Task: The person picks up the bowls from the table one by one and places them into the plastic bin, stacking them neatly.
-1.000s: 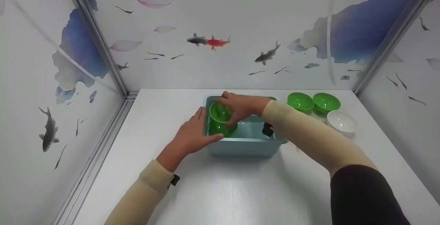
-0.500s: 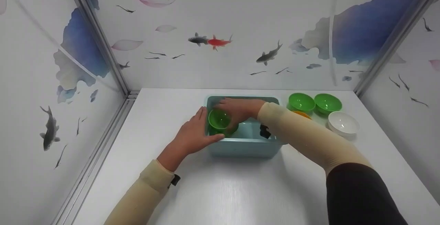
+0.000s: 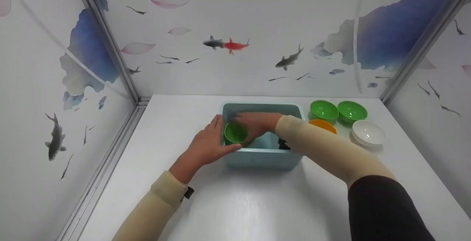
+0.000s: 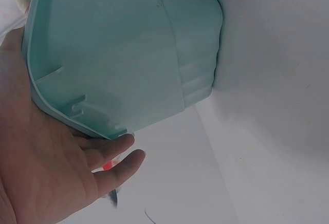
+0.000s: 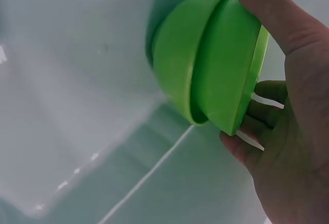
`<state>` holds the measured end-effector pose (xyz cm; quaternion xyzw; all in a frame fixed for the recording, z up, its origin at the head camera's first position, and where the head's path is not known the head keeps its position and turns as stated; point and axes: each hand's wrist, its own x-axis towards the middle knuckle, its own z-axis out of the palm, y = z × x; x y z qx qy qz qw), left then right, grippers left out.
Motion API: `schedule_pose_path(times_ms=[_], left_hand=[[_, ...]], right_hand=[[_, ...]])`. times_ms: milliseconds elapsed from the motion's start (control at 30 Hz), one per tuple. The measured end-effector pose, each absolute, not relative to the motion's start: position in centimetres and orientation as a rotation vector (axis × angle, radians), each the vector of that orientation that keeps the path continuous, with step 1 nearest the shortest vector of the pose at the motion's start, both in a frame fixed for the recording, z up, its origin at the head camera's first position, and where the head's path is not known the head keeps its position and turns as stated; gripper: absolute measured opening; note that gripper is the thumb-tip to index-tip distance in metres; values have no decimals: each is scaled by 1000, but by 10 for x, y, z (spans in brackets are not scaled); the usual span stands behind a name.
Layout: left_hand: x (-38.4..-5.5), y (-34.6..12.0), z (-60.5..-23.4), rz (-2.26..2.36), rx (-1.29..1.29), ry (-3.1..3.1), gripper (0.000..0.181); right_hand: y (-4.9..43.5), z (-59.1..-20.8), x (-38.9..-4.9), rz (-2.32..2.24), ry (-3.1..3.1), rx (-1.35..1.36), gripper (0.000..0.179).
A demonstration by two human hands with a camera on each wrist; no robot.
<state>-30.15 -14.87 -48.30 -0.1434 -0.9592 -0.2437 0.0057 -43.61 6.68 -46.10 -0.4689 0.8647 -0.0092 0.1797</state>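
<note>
A pale blue-green plastic tub (image 3: 263,160) stands on the white table. My left hand (image 3: 203,144) lies along its left end with straight fingers, the thumb over the near rim. Inside the tub at the left, my right hand (image 3: 257,124) holds a green bowl (image 3: 235,133) by its edge, thumb on one side and fingertips on the other. From the right wrist view, this upper bowl (image 5: 229,70) sits nested in a second green bowl (image 5: 177,54), which rests in a corner on the tub floor. The left wrist view shows the tub's outer wall (image 4: 113,44) beside my palm.
Right of the tub are two green bowls (image 3: 323,110) side by side, a white bowl (image 3: 368,133) and an orange bowl (image 3: 322,125) partly behind my right forearm. Patterned wall panels (image 3: 243,75) with metal corner posts (image 3: 106,46) border the table.
The right hand has lowered the green bowl into the other green bowl in the tub. As the forearm shifted, the orange bowl came into view. My left hand stays in place.
</note>
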Motion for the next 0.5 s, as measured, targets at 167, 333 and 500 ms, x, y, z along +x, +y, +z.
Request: schedule_pose_path(times_ms=[167,333,500], left_hand=[[-301,-148,-482,-763,-449,-3005,129],[-301,-148,-481,-774,-449,-3001,128],[-300,-149,-481,-791,-449,-3000,127]], right_hand=[[68,-471,-437,23,2443,-1336,105],[70,-475,-439,56,2452,-1384,99],[71,-475,-438,62,2454,-1434,91]])
